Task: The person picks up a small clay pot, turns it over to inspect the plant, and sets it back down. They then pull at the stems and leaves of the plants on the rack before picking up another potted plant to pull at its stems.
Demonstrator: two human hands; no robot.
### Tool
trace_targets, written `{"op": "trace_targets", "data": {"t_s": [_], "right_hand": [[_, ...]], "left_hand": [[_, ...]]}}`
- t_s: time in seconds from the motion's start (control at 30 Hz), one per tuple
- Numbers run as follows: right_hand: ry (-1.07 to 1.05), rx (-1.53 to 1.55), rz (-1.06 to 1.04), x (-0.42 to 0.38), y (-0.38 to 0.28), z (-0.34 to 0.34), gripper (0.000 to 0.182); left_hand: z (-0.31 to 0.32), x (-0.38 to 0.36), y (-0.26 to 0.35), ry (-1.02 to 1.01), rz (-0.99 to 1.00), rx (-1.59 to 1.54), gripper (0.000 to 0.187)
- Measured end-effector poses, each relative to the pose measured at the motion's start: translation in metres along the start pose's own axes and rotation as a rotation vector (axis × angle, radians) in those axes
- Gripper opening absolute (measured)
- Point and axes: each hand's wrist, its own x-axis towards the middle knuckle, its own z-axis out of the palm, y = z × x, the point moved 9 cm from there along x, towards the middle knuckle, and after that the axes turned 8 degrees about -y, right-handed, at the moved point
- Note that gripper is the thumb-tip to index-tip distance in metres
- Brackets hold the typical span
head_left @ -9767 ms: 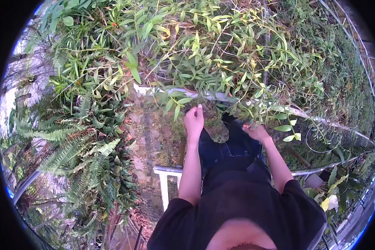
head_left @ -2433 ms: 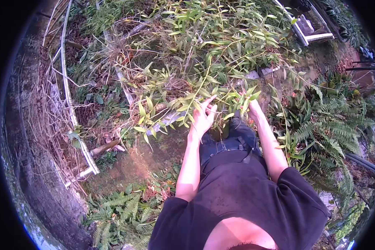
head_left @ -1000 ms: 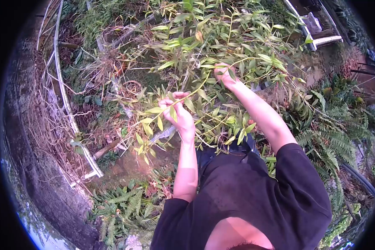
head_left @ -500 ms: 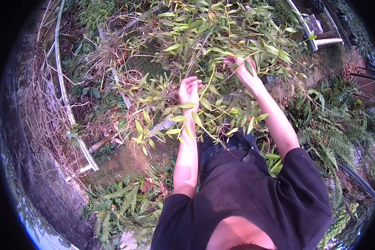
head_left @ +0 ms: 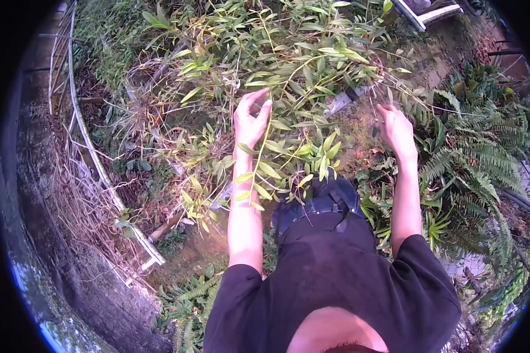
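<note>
Slender yellow-green leafy stem arches over the bed's pale near edging. Your left hand curls beside it; your right hand, fingers bent, nears thin twigs. Grips unclear. Likely light, springy, leaves fragile; best held mid-stalk.

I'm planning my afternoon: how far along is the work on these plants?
Nothing looks clearly finished. In progress: the left hand has a long leafy stem at its fingertips, grip unclear; the right hand is by the foliage's edge, any hold unclear. Remaining, perhaps: the dense foliage ahead, its stems crossing untidily.
</note>
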Motion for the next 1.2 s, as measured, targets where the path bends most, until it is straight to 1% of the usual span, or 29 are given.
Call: {"op": "trace_targets", "data": {"t_s": [0.03,0.07,0.13,0.17,0.23,0.27,0.3,0.33,0.37,0.4,0.43,0.47,0.5,0.53,0.57,0.6,0.63,0.67,0.7,0.8,0.87,0.9,0.93,0.97,1.07,1.1,1.2], "right_hand": [[0.024,0.115,-0.028,-0.004,0.0,-0.002,0.028],[0.0,0.198,-0.021,-0.005,0.002,0.0,0.027],[-0.043,0.364,-0.012,-0.002,0.0,-0.001,0.024],[-0.032,0.383,0.048,0.001,0.003,-0.001,0.027],[-0.079,0.406,0.102,0.005,-0.006,0.001,0.032],[-0.099,0.414,0.123,0.009,-0.009,0.0,0.035],[-0.122,0.478,0.119,0.014,-0.011,0.011,0.042],[-0.167,0.521,0.104,0.018,-0.02,0.016,0.037],[-0.058,0.652,-0.009,0.022,-0.03,0.018,0.034],[0.046,0.781,-0.124,0.024,-0.046,0.012,0.032],[0.006,0.833,-0.126,0.028,-0.054,0.016,0.027],[-0.087,0.83,-0.064,0.034,-0.057,0.023,0.028],[-0.184,0.824,-0.001,0.038,-0.06,0.032,0.029],[-0.279,0.811,0.061,0.043,-0.064,0.038,0.03],[-0.282,0.706,0.021,0.049,-0.073,0.032,0.035],[-0.278,0.678,-0.013,0.054,-0.08,0.031,0.037],[-0.27,0.65,-0.046,0.062,-0.086,0.03,0.039],[-0.259,0.622,-0.079,0.068,-0.091,0.028,0.041],[-0.251,0.604,-0.148,0.073,-0.101,0.026,0.031],[-0.084,0.745,-0.373,0.086,-0.129,0.017,0.026],[-0.202,0.746,-0.338,0.094,-0.141,0.023,0.023],[-0.25,0.765,-0.331,0.097,-0.15,0.023,0.022],[-0.299,0.784,-0.322,0.1,-0.158,0.026,0.022],[-0.273,0.763,-0.373,0.103,-0.166,0.027,0.025],[-0.359,0.724,-0.368,0.104,-0.188,0.027,0.031],[-0.32,0.645,-0.406,0.105,-0.193,0.027,0.036],[-0.323,0.627,-0.424,0.1,-0.207,0.029,0.037]], "left_hand": [[0.003,0.003,-0.003,-0.022,-0.02,0.032,0.033],[0.008,0.001,-0.01,-0.099,-0.076,0.067,0.037],[0.015,0.003,-0.013,-0.145,-0.099,0.096,0.043],[0.017,0.002,-0.018,-0.15,-0.126,0.113,0.044],[0.018,0.001,-0.021,-0.147,-0.178,0.145,0.047],[0.018,-0.003,-0.031,-0.172,-0.313,0.137,0.044],[0.018,-0.006,-0.029,-0.149,-0.278,0.15,0.041],[0.02,-0.01,-0.033,-0.123,-0.243,0.163,0.039],[0.023,-0.012,-0.038,-0.101,-0.195,0.1,0.035],[0.024,-0.013,-0.034,-0.089,-0.183,0.078,0.036],[0.023,-0.018,-0.034,-0.058,-0.21,0.116,0.035],[0.021,-0.022,-0.034,-0.026,-0.238,0.154,0.035],[0.021,-0.023,-0.033,-0.018,-0.182,0.219,0.034],[0.02,-0.028,-0.038,0.022,-0.2,0.179,0.034],[0.021,-0.032,-0.045,0.025,-0.244,0.152,0.031],[0.021,-0.036,-0.044,0.025,-0.288,0.122,0.029],[0.022,-0.041,-0.045,0.09,-0.312,-0.008,0.02],[0.022,-0.045,-0.044,0.088,-0.353,-0.041,0.015],[0.02,-0.048,-0.046,0.103,-0.34,-0.05,0.014],[0.012,-0.059,-0.046,0.156,-0.319,-0.047,0.013],[0.005,-0.066,-0.039,0.2,-0.322,-0.062,0.012],[0.0,-0.066,-0.031,0.224,-0.263,-0.073,0.013],[-0.001,-0.071,-0.031,0.228,-0.314,-0.088,0.014],[-0.004,-0.074,-0.029,0.246,-0.325,-0.093,0.015],[-0.009,-0.084,-0.032,0.285,-0.346,-0.144,0.016],[-0.012,-0.087,-0.032,0.293,-0.348,-0.164,0.016],[-0.018,-0.093,-0.026,0.292,-0.331,-0.179,0.017]]}}
